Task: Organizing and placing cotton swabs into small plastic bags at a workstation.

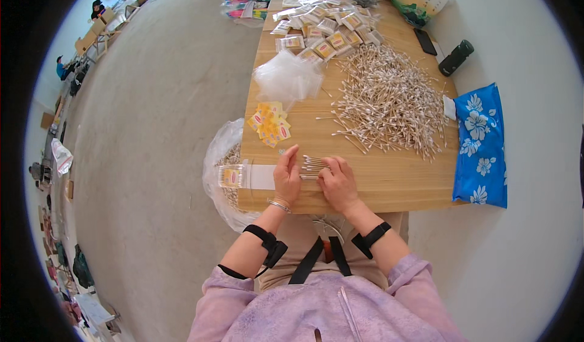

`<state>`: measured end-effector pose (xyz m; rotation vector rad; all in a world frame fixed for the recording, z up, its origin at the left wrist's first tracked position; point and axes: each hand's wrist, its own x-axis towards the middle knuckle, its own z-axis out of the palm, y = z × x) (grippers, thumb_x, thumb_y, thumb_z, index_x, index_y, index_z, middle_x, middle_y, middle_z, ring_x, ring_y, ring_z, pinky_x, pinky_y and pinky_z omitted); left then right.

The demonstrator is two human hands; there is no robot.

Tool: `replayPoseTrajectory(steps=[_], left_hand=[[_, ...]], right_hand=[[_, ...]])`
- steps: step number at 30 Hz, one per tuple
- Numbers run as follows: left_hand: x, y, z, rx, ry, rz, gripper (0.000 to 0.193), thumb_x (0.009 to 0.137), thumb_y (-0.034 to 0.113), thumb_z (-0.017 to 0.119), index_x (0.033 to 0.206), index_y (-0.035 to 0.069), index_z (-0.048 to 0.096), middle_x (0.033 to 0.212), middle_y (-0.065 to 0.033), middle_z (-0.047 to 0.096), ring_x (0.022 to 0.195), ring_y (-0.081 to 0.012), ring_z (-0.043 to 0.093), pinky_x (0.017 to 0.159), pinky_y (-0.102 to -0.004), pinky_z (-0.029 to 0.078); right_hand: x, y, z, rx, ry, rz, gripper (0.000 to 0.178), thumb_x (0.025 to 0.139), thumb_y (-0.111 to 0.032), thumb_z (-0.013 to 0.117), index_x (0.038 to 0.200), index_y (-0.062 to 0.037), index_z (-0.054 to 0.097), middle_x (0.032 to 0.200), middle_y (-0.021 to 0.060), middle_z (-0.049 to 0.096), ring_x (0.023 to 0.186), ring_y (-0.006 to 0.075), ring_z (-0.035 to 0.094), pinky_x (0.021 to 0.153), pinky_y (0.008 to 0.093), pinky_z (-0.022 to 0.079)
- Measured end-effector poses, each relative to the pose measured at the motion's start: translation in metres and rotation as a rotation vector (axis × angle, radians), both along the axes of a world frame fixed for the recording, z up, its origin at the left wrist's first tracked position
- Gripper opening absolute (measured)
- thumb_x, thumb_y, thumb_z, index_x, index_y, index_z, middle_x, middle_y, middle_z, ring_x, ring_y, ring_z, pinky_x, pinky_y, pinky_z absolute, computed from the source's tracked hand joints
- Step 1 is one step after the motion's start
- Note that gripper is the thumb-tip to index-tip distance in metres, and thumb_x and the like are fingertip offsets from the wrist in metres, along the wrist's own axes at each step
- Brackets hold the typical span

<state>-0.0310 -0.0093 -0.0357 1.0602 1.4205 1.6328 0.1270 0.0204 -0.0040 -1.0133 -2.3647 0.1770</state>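
Near the table's front edge a small bunch of cotton swabs (312, 165) lies between my two hands. My right hand (339, 184) has its fingers curled over the right end of that bunch. On the other side my left hand (288, 176) stands on edge, fingers stretched out, its palm facing the swab tips. A blank white card (262, 176) lies just left of it. Beyond that a clear packet of swabs with a yellow label (231, 176) juts over the table's left edge. Ahead of my right hand spreads a big heap of loose cotton swabs (389, 99).
Yellow label cards (269, 125), clear plastic bags (289, 77) and a pile of filled packets (325, 32) line the left side. A blue flowered pouch (480, 147), black bottle (455, 58) and phone (424, 41) are right. A plastic-lined container (214, 159) stands below the left edge.
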Motion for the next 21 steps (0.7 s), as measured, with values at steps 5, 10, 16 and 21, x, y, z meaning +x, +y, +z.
replayPoseTrajectory(steps=[5,10,16,21], left_hand=[[0.001,-0.001,0.009,-0.037,0.009,-0.005,0.039,0.089,-0.008,0.043,0.128,-0.005,0.049,0.127,-0.0148,0.055,0.121,-0.0201,0.052,0.103,-0.0299,0.04],[0.001,-0.002,0.007,-0.021,-0.006,0.005,0.039,0.089,-0.008,0.043,0.127,-0.004,0.049,0.126,-0.0146,0.055,0.12,-0.0198,0.052,0.103,-0.03,0.04],[0.002,-0.001,0.01,-0.064,-0.006,-0.006,0.04,0.087,-0.007,0.048,0.126,-0.002,0.051,0.128,-0.0152,0.054,0.123,-0.0239,0.051,0.106,-0.0336,0.038],[0.014,-0.005,0.034,0.059,0.933,-0.112,0.05,0.076,0.013,0.068,0.123,0.004,0.055,0.136,-0.0146,0.048,0.133,-0.0345,0.036,0.112,-0.0436,0.028]], right_hand=[[0.001,0.006,0.005,-0.017,-0.06,0.059,0.015,0.072,-0.014,0.066,0.082,-0.0047,0.06,0.116,0.0083,0.053,0.118,0.0268,0.045,0.099,0.0403,0.039],[-0.001,-0.006,0.009,-0.087,-0.065,-0.049,0.044,0.076,-0.02,0.07,0.114,-0.0044,0.055,0.132,0.0122,0.045,0.127,0.0312,0.039,0.106,0.0425,0.033],[-0.008,-0.01,0.006,0.026,-0.201,-0.11,0.058,0.083,-0.024,0.065,0.132,-0.0024,0.044,0.136,0.0139,0.043,0.128,0.0337,0.037,0.107,0.0453,0.03],[0.016,0.019,-0.001,-0.102,-0.056,-0.418,0.048,0.081,-0.023,0.066,0.124,-0.0074,0.05,0.122,0.0111,0.05,0.116,0.0321,0.044,0.097,0.0453,0.037]])
